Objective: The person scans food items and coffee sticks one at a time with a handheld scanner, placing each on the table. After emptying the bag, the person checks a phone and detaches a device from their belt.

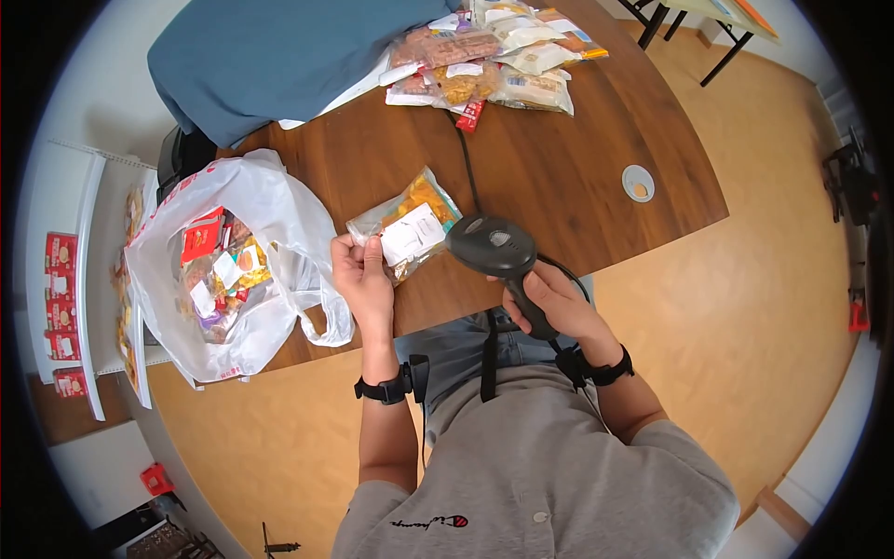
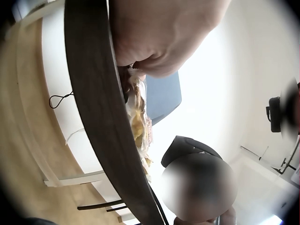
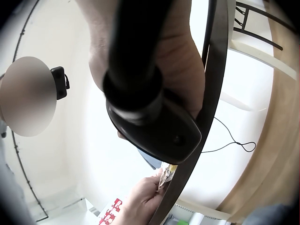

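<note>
My left hand (image 1: 363,281) pinches the near left corner of a clear snack bag (image 1: 424,197) with orange pieces inside. The bag lies over the wooden table and bears a white label (image 1: 413,235) on its upper face. Just right of it, my right hand (image 1: 559,306) grips the handle of a black barcode scanner (image 1: 492,244). The scanner's head is beside the bag's right edge, close to the label. In the right wrist view the scanner's handle end (image 3: 161,138) and cable hide part of the right hand (image 3: 180,65). The left wrist view shows the left hand (image 2: 164,35) at the bag's edge.
A white plastic bag (image 1: 307,219) holding several snack packets stands open at the table's left. More packaged snacks (image 1: 484,56) are piled at the back, beside a blue-grey cloth (image 1: 270,61). A black cable (image 1: 466,158) crosses the table (image 1: 577,158). Shelves (image 1: 86,307) stand at far left.
</note>
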{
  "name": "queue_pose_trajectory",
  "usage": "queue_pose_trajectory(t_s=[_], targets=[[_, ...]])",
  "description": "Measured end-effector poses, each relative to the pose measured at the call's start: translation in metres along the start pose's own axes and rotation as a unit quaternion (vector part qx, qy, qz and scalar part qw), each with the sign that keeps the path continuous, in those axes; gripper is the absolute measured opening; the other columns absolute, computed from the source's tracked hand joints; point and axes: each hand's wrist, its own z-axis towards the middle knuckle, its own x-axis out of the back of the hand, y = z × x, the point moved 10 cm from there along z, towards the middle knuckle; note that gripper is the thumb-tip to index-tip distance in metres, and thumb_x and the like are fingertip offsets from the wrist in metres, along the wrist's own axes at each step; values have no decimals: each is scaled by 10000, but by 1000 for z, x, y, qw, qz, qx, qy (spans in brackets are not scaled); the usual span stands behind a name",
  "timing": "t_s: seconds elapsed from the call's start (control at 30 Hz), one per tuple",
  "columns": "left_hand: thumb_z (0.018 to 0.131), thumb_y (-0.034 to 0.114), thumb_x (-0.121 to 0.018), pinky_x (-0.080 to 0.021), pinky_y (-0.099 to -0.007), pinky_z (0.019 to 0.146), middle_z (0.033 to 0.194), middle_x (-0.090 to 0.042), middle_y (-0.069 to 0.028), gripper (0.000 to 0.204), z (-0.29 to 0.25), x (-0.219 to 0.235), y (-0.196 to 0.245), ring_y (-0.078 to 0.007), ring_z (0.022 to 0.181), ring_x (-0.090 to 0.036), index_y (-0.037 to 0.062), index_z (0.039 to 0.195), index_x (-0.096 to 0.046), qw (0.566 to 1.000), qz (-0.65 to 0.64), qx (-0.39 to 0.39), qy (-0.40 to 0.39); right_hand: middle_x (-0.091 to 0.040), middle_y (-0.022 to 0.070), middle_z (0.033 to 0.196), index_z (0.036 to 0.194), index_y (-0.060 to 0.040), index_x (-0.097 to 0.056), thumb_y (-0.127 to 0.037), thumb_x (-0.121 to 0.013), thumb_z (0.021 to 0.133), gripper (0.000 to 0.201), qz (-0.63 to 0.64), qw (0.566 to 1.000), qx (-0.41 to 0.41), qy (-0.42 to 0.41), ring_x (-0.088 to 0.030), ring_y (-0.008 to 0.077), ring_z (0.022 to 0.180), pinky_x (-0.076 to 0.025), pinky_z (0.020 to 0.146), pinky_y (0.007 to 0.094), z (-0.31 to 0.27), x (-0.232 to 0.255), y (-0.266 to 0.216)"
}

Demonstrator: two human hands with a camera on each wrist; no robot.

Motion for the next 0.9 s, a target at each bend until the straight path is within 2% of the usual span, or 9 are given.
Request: queue_pose_trajectory(t_s=[0.33, 0.47, 0.57, 0.6, 0.63, 0.67, 0.7, 0.8, 0.9], targets=[[976, 42, -566, -320, -187, 466, 711, -564, 37, 58, -3, -2, 2, -10, 543, -431, 66, 972, -514, 1000, -17, -1, 0, -562, 29, 714, 1247, -5, -505, -419, -437, 1037, 469, 0, 999, -1, -38, -506, 76, 564, -416, 537, 231, 11, -11, 2], [962, 15, -573, -313, -175, 487, 740, -550, 47, 80, -4, 7, 5, 3, 569, -415, 74, 986, -524, 996, -46, -81, -5, -565, 49, 721, 1272, -6, -503, -466, -362, 1045, 532, 32, 999, -13, -27, -492, 81, 542, -408, 521, 237, 16, -3, 2], [936, -8, -586, -307, -162, 527, 744, -511, 60, 112, -26, 28, 24, 7, 614, -405, 62, 940, -499, 997, -59, -16, 36, -545, 63, 688, 1273, 15, -489, -624, -245, 1001, 736, 216, 976, -4, 16, -490, 118, 495, -397, 511, 256, 18, 13, 7], [931, -16, -575, -296, -155, 536, 794, -557, 39, 104, -30, 39, 35, 12, 627, -413, 63, 966, -517, 997, -65, -26, 44, -545, 63, 688, 1273, 15, -489, -624, -245, 1001, 736, 218, 976, -4, 19, -490, 118, 495, -397, 511, 256, 19, 15, 7], [944, 6, -582, -386, -168, 571, 876, -633, -9, 94, -30, 53, 48, -16, 678, -513, 48, 1016, -538, 992, -94, -57, 65, -540, 64, 685, 1272, 11, -487, -619, -242, 1003, 728, 266, 964, 5, 20, -490, 121, 497, -399, 513, 262, 19, 16, 4], [957, 31, -588, -512, -233, 697, 984, -673, -78, 146, -32, 69, 59, -93, 800, -622, 27, 1094, -537, 988, -105, -67, 88, -535, 64, 682, 1270, 7, -485, -614, -238, 1005, 720, 314, 949, 14, 20, -491, 124, 498, -402, 516, 269, 19, 17, 1], [966, 40, -581, -551, -325, 847, 1052, -672, -125, 186, -32, 95, 69, -177, 938, -661, 12, 1139, -518, 982, -123, -70, 122, -535, 64, 682, 1270, 7, -485, -614, -238, 1005, 720, 315, 949, 14, 22, -491, 124, 498, -402, 516, 269, 19, 17, 3], [986, 60, -550, -544, -331, 865, 1071, -655, -130, 114, -12, 184, 88, -185, 967, -654, 9, 1087, -538, 958, -97, -96, 253, -536, 64, 689, 1272, 1, -481, -596, -228, 1015, 698, 322, 946, 13, 19, -491, 125, 502, -412, 525, 280, 21, 15, 8], [1006, 115, -524, -545, -337, 864, 1061, -658, -122, 166, 39, 242, 80, -195, 968, -654, -28, 1088, -545, 955, -171, -94, 222, -540, 63, 698, 1271, -7, -485, -598, -240, 1013, 690, 303, 953, 0, 7, -491, 119, 506, -422, 535, 279, 22, 15, 11]])
